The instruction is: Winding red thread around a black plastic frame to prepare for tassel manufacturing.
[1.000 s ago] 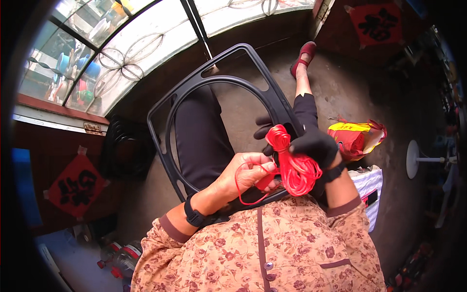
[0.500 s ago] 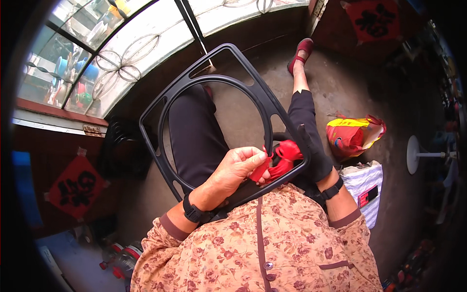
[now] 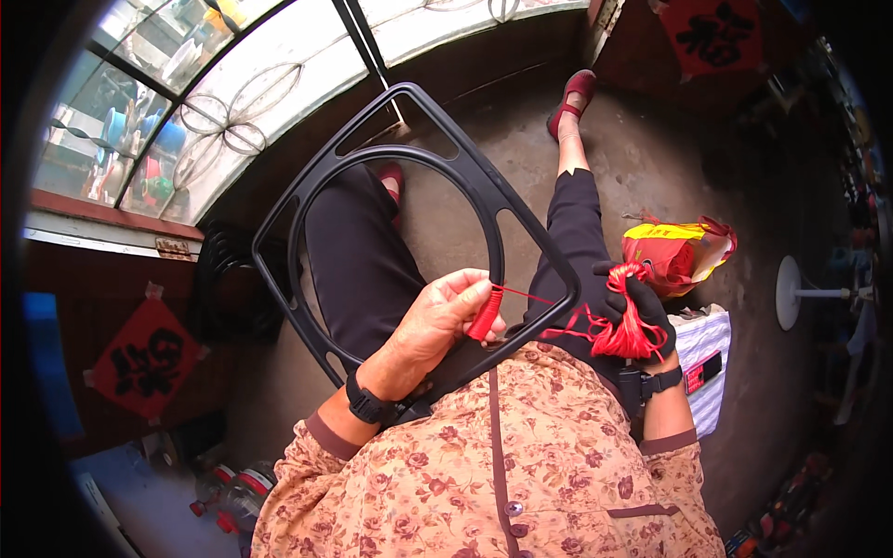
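Note:
A black frame [image 3: 537,229] with a round opening inside angular outer bars rests slanted across my lap. My left hand [image 3: 423,330] is closed on its inner ring, thumb and fingers pinching a section [image 3: 485,318] wound tightly with red cord. From that wrapping a thin red strand runs right, over the frame's corner. It leads to a looped bundle of red cord [image 3: 629,325], gripped by my right hand [image 3: 659,324] in a black glove, beyond the frame's right edge. Loose loops dangle on the bundle's left side. Part of the ring is hidden behind my left fingers.
On the floor to the right stands a red and yellow bag [image 3: 665,256]. Nearer lies a white striped sack [image 3: 712,321] with a phone [image 3: 702,372] on it. A white round-based stand [image 3: 788,293] is farther right. Plastic bottles [image 3: 244,493] lie at lower left; dark stacked items [image 3: 228,279] sit left.
My right hand has drawn away from the ring to the right with the cord bundle, stretching the strand. The frame has shifted slightly left. My left hand keeps its pinch.

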### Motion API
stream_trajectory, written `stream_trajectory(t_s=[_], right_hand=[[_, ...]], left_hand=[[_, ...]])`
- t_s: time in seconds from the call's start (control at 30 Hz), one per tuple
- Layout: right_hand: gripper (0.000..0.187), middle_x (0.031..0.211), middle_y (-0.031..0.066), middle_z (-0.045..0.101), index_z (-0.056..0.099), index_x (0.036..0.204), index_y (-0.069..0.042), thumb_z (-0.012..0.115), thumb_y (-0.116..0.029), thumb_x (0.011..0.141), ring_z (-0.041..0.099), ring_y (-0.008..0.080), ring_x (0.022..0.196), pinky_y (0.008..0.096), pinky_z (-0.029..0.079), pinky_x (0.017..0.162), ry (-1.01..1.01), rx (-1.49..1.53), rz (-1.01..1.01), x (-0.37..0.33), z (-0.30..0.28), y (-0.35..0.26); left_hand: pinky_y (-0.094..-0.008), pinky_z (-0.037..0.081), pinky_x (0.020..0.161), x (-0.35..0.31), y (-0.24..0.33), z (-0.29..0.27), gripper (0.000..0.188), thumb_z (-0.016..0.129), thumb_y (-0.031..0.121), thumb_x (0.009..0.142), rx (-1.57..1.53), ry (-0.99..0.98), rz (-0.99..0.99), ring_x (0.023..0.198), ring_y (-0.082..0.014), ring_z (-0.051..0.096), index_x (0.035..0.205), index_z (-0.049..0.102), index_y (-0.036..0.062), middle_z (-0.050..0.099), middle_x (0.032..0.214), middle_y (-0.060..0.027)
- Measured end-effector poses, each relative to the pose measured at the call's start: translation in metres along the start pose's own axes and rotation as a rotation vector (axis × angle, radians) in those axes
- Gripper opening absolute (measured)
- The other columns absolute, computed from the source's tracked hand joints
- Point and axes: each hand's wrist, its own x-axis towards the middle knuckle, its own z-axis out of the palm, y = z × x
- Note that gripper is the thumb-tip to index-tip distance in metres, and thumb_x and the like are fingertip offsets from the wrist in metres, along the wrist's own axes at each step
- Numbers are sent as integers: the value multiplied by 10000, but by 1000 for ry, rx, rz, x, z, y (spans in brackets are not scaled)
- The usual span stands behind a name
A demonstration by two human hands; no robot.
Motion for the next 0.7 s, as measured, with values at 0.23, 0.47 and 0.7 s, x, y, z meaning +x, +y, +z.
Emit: stream_trajectory(t_s=[0.23,0.47,0.7], right_hand=[[371,1011,47,639,574,1165,-25,608,-307,925,604,134,895,262,494,779,160,-647,-316,42,12,4],[345,1089,104,629,553,1202,-8,594,-217,930,606,159,991,275,495,839,91,-719,-416,103,72,13],[647,1284,246,513,415,1340,6,419,-513,954,584,400,1084,491,517,900,-518,-137,146,91,108,12]], left_hand=[[-254,547,573,3,-1,1,152,584,203,948,35,-35,-18,591,-148,655,911,576,56,674,716,-114],[-249,552,591,9,-8,9,151,610,203,932,22,-162,-164,630,-158,666,903,582,57,671,748,-113],[-276,551,652,9,-13,10,118,648,129,894,13,-158,-100,740,-183,679,939,598,33,663,810,-91]])
